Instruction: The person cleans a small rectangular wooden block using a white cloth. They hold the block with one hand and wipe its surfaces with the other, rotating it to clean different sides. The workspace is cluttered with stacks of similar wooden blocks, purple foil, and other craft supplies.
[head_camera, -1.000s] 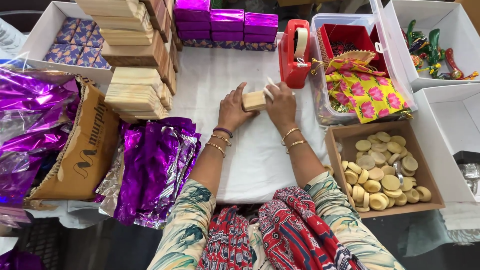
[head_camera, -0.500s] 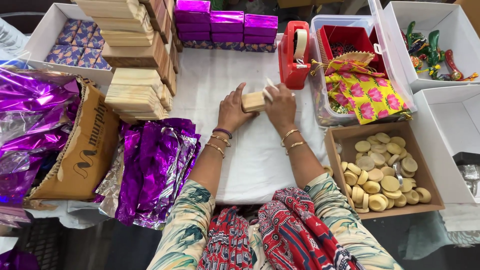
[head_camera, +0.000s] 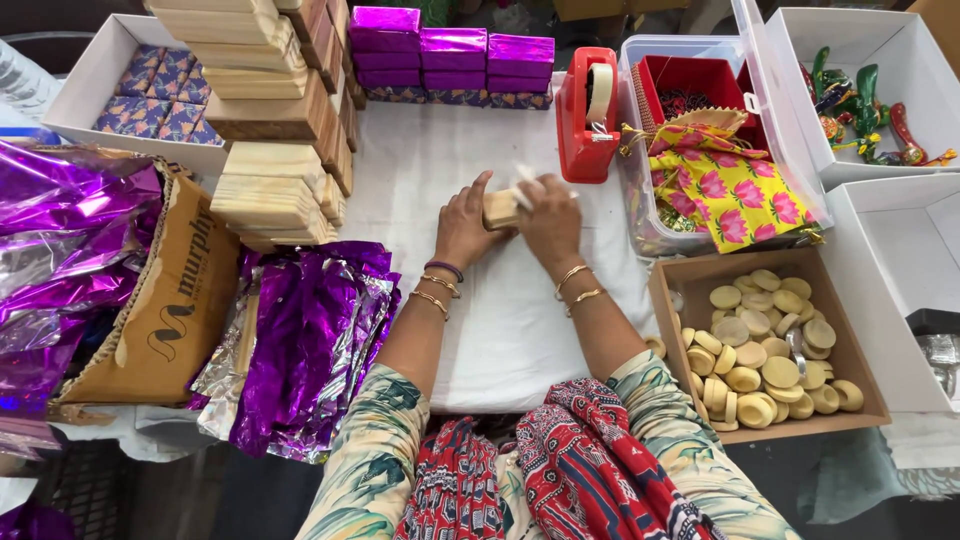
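Observation:
Both hands meet on a small pale wooden block (head_camera: 500, 208) in the middle of the white-covered table (head_camera: 500, 330). My left hand (head_camera: 466, 228) grips its left side. Over its right end closes my right hand (head_camera: 549, 218), with a scrap of clear tape showing at the fingertips. Bangles circle both wrists. A red tape dispenser (head_camera: 588, 116) stands just beyond my right hand.
Stacks of wooden blocks (head_camera: 270, 130) rise at the left. Purple foil sheets (head_camera: 305, 345) lie at the near left. Purple wrapped boxes (head_camera: 450, 55) line the back. A cardboard box of round discs (head_camera: 765, 345) sits at the right, behind it a clear bin with floral pouches (head_camera: 735, 190).

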